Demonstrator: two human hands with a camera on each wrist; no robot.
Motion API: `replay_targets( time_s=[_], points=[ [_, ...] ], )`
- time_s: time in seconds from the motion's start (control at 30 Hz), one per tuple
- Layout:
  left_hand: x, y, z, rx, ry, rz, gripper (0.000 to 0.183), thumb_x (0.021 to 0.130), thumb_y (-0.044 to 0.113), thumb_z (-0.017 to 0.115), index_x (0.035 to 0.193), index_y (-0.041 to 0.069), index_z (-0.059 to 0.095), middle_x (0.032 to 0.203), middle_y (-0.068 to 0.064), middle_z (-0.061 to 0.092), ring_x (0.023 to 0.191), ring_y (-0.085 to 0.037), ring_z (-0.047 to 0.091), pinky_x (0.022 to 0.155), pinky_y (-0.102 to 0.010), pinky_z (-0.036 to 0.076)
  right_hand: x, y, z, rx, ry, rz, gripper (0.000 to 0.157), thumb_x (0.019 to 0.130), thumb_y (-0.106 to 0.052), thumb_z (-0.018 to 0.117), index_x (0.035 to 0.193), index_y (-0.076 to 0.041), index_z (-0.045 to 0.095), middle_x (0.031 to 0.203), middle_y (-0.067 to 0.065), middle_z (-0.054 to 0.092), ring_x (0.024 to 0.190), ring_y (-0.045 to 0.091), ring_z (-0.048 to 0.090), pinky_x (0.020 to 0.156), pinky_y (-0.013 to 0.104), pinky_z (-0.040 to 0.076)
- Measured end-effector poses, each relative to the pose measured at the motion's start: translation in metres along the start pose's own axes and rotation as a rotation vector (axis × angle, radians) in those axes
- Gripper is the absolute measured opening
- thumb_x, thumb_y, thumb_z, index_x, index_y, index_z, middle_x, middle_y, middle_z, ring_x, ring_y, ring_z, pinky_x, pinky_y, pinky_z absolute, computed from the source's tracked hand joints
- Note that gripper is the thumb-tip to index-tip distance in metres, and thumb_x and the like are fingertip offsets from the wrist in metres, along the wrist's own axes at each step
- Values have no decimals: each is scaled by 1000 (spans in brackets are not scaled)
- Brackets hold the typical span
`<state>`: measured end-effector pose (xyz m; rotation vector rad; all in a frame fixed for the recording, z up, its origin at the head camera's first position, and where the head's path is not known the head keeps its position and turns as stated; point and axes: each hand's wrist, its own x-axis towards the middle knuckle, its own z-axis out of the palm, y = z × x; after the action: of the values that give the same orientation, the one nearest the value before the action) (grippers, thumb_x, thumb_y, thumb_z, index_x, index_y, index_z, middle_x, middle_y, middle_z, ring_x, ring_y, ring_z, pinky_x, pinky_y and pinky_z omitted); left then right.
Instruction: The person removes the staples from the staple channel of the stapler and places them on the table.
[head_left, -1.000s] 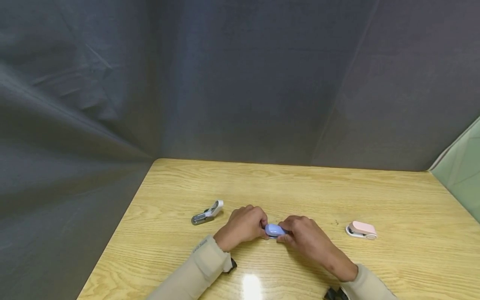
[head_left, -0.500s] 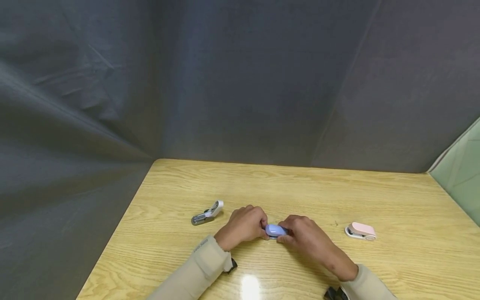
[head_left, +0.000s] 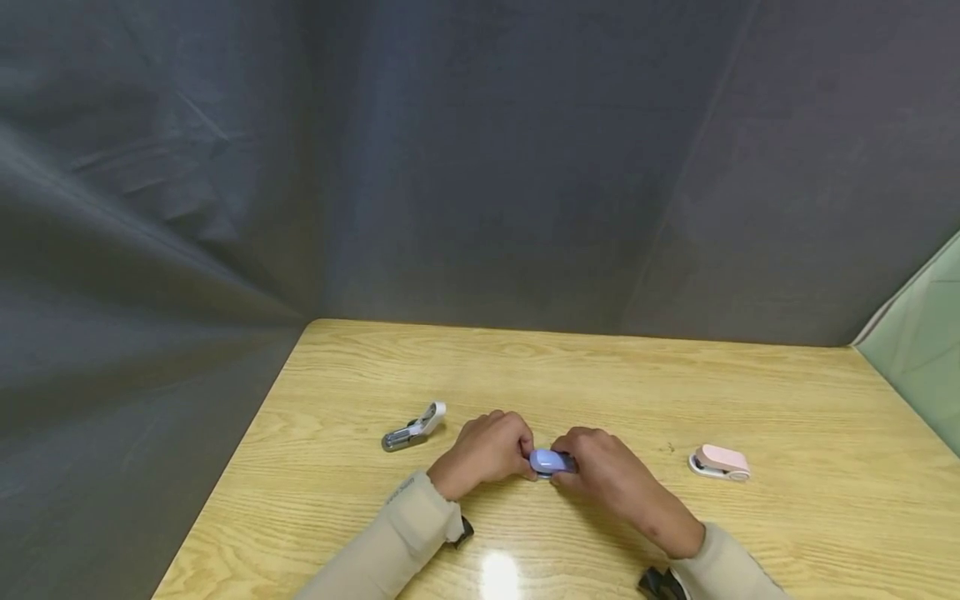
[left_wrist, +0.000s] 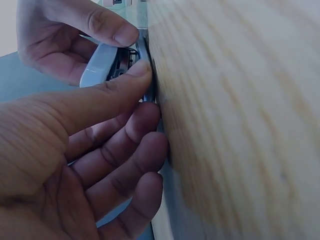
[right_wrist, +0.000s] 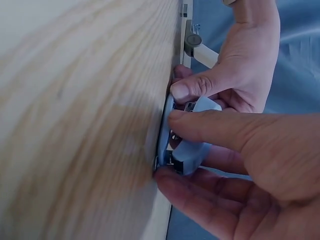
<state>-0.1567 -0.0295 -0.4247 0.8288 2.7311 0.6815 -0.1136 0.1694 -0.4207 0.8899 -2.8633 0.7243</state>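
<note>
A small blue stapler [head_left: 547, 461] lies low at the table between both hands. My left hand [head_left: 491, 446] pinches its left end; in the left wrist view the thumb presses near the base and the other fingers are bent beneath. My right hand [head_left: 603, 467] holds the stapler's right end between thumb and fingers. Seen from the right wrist, the blue cover [right_wrist: 192, 152] stands a little apart from the base, with metal parts between them. The fingers partly hide both ends.
A white and grey stapler [head_left: 414, 427] sits folded open to the left of my left hand. To the right lies a pink and white stapler [head_left: 720, 462]. The wooden table [head_left: 480, 367] meets a dark cloth [head_left: 487, 167] at its back edge.
My right hand has shifted slightly left and away from me, and a little more of the stapler's dark right end shows. The left hand stays in place on it.
</note>
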Motion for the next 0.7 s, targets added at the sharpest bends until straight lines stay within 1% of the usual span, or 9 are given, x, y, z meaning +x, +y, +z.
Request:
replay_targets(
  time_s=[0.1, 0.27, 0.43, 0.57, 0.7],
  points=[
    [1, -1, 1, -14, 0, -8, 25, 76, 27, 94, 65, 29, 71, 63, 21, 57, 58, -7, 48, 53, -28, 39, 1, -1, 0, -11, 5, 1, 18, 78, -6, 90, 89, -7, 75, 85, -1, 68, 73, 7, 59, 61, 28, 50],
    [1, -1, 2, -8, -2, -8, 25, 75, 27, 94, 65, 29, 71, 63, 21, 57, 58, -7, 48, 54, -28, 39, 2, -3, 1, -38, -3, 24, 19, 77, -7, 91, 86, -9, 74, 82, -2, 67, 72, 7, 59, 59, 28, 49],
    [1, -1, 2, -7, 1, -14, 26, 76, 28, 94, 64, 29, 71, 63, 22, 57, 59, -6, 48, 55, -28, 40, 1, -2, 1, -43, -4, -9, 18, 79, -7, 89, 83, -11, 72, 80, -3, 66, 70, 7, 60, 57, 28, 48],
    [1, -1, 1, -3, 2, -24, 27, 75, 28, 94, 64, 30, 70, 64, 22, 57, 62, -7, 50, 58, -29, 42, -1, 0, 0, -42, -1, -32, 16, 80, -9, 88, 87, -9, 74, 82, -1, 68, 72, 10, 63, 59, 29, 49],
    [1, 0, 0, -1, -2, -34, 27, 75, 29, 94, 64, 29, 70, 66, 21, 58, 68, -8, 50, 62, -30, 42, -2, 0, 0, -41, -8, -35, 15, 82, -10, 87, 89, -8, 74, 83, -1, 68, 73, 10, 63, 60, 28, 49]
  ],
)
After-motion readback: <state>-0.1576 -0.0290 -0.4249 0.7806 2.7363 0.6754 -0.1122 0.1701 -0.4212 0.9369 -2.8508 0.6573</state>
